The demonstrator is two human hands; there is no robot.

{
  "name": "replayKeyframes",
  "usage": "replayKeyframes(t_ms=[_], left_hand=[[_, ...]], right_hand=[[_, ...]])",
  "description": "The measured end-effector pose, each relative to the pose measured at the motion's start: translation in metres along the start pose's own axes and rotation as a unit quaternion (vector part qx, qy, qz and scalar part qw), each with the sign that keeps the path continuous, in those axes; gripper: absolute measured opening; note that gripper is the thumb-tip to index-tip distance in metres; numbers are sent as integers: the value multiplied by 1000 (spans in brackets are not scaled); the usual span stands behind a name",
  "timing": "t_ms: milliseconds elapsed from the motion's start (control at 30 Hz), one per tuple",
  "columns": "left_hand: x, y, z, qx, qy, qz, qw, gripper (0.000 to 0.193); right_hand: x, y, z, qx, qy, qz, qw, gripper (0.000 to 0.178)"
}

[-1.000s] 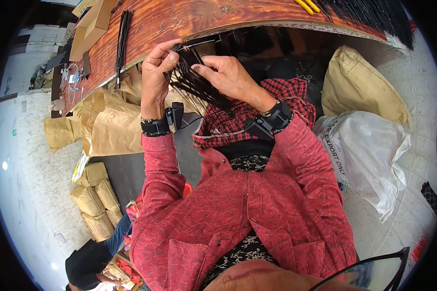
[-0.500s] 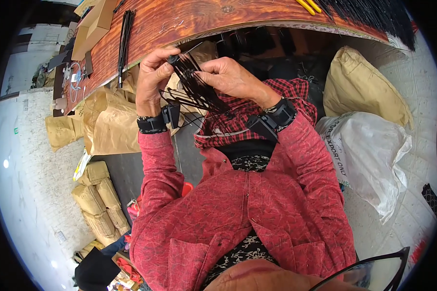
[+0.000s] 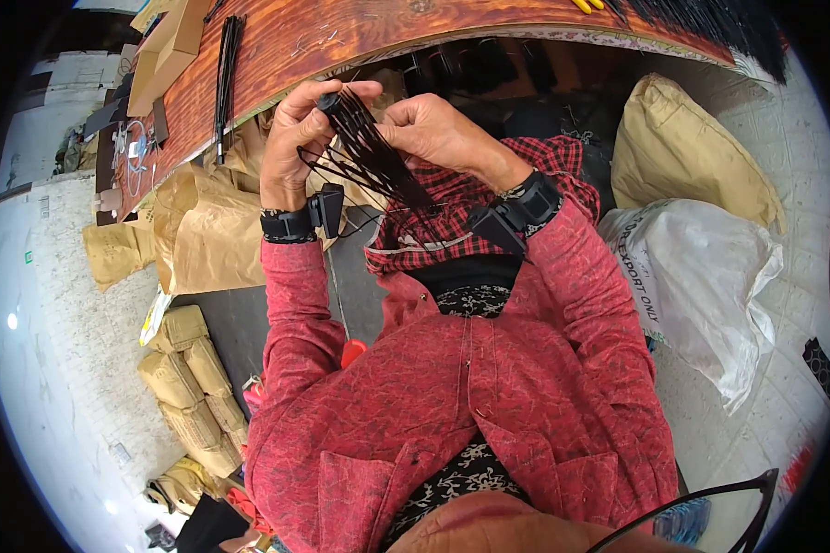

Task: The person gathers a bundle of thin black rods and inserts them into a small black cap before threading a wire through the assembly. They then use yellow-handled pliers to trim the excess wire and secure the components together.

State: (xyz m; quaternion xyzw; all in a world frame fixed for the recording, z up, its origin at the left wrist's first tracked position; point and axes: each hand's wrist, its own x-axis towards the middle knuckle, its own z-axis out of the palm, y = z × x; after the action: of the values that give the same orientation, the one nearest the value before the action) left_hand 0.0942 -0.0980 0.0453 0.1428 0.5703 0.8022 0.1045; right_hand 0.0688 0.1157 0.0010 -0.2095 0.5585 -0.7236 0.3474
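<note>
A bundle of thin black strands (image 3: 385, 157) with a dark round end hangs slantwise in front of me, below the table edge. My left hand (image 3: 290, 138) is closed around its upper end, with thumb and fingers by the round tip. A few strands loop out beside the left wrist. My right hand (image 3: 443, 134) pinches at the right side of the bundle with thumb and index finger; which strands it grips is too fine to tell. The lower strands hang over a red-and-black checked cloth (image 3: 544, 166) on my lap.
The wooden table (image 3: 341, 41) carries another black strand bundle (image 3: 227, 88), an open cardboard box (image 3: 171, 55), yellow-handled pliers (image 3: 588, 5) and a black strand pile (image 3: 710, 28). Brown paper (image 3: 207, 221) lies at left. A tan sack (image 3: 687, 152) and white sack (image 3: 701, 286) stand at right.
My left fingers have shifted at the top of the bundle, one now stretched behind the round end. My right hand has moved slightly. At lower left, a dark shape has shifted right.
</note>
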Motion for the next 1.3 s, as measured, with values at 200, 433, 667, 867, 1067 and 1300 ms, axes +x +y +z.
replayKeyframes(t_ms=[200,433,667,867,1067,1300], left_hand=[[4,-8,-8,1,-47,37,998,39],[9,-13,1,-47,-49,29,997,43],[8,-32,7,-119,96,39,987,45],[4,-35,15,47,230,122,964,40],[-6,-15,46,102,257,120,954,36],[-2,-7,49,156,285,105,940,35]], right_hand=[[-9,-6,13,-55,86,-66,993,20],[-2,-8,-2,25,17,-25,999,15],[3,-3,-2,-89,88,-168,978,16],[6,0,4,-170,202,-183,947,19],[0,-8,15,-241,273,-200,909,22],[-2,-8,23,-281,265,-231,893,19]])
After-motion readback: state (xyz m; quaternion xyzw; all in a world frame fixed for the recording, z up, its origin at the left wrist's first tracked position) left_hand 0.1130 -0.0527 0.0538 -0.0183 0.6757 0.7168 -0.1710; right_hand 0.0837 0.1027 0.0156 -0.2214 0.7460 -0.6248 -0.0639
